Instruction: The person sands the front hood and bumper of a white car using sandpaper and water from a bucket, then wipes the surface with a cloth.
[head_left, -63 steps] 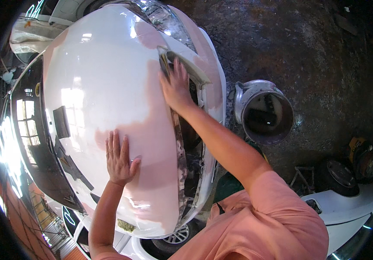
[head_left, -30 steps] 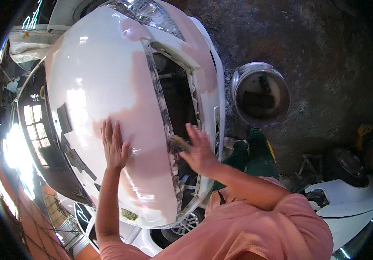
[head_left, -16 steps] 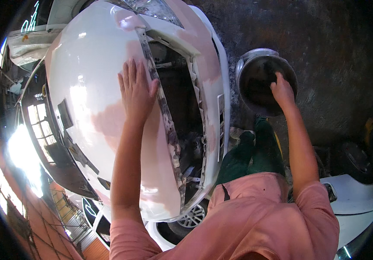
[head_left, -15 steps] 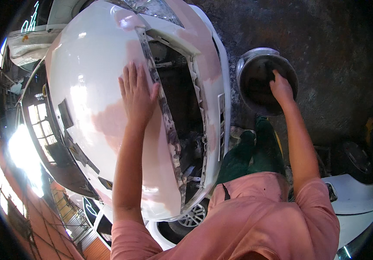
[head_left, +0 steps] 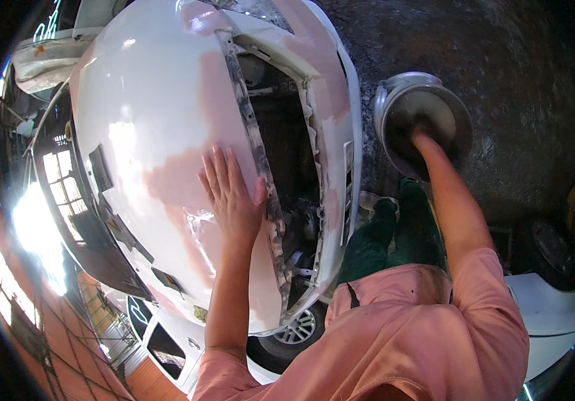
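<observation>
My left hand [head_left: 232, 200] lies flat with fingers spread on a white car hood [head_left: 160, 100], beside pinkish patches [head_left: 177, 177] in its finish. The hood's ragged front edge borders a dark opening at the car's nose. To the right, my right arm reaches down into a round bucket [head_left: 458, 157] of murky liquid. My right hand [head_left: 422, 134] is sunk in it up to about the wrist, so its fingers, and anything in them, are hidden.
The car's front bumper [head_left: 352, 134] stands between the hood and the bucket. Dark stained floor [head_left: 521, 134] surrounds the bucket. Behind me at the right is another white car part [head_left: 544, 304]. A second white car [head_left: 174, 344] stands at lower left, near a wheel [head_left: 294, 334].
My right hand has gone down from above the liquid into the bucket. My left hand has slid nearer to me along the hood, and the view has shifted slightly.
</observation>
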`<action>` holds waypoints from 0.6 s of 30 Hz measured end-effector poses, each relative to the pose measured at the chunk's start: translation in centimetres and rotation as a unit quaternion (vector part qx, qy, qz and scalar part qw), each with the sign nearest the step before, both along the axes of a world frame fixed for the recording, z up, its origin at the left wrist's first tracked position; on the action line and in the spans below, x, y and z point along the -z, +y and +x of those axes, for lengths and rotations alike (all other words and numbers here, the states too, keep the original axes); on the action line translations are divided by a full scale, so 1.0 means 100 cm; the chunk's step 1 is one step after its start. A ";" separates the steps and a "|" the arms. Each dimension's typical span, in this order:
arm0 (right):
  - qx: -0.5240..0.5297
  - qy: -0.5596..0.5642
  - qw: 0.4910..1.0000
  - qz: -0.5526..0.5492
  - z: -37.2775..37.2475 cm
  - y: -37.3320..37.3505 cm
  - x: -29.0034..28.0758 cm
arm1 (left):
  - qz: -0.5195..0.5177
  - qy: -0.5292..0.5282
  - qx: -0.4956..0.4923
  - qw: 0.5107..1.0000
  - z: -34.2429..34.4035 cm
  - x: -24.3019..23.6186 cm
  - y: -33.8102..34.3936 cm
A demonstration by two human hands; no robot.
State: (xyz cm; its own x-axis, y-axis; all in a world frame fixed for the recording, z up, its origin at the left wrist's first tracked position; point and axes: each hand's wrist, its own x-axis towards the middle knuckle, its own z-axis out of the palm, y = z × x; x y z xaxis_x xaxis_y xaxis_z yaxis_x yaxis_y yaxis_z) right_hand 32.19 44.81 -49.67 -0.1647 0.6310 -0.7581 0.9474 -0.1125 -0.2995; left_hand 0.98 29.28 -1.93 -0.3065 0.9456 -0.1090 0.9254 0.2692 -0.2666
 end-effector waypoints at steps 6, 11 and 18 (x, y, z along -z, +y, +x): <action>0.141 0.110 0.981 0.081 0.006 0.027 -0.178 | -0.018 -0.044 -0.028 0.998 0.011 -0.011 -0.035; 0.352 0.348 0.868 0.029 0.037 0.020 -0.237 | -0.078 -0.077 0.061 0.992 -0.001 -0.029 -0.021; 0.479 0.460 0.729 -0.167 0.039 0.003 -0.274 | -0.268 -0.110 0.331 0.898 -0.049 -0.055 0.068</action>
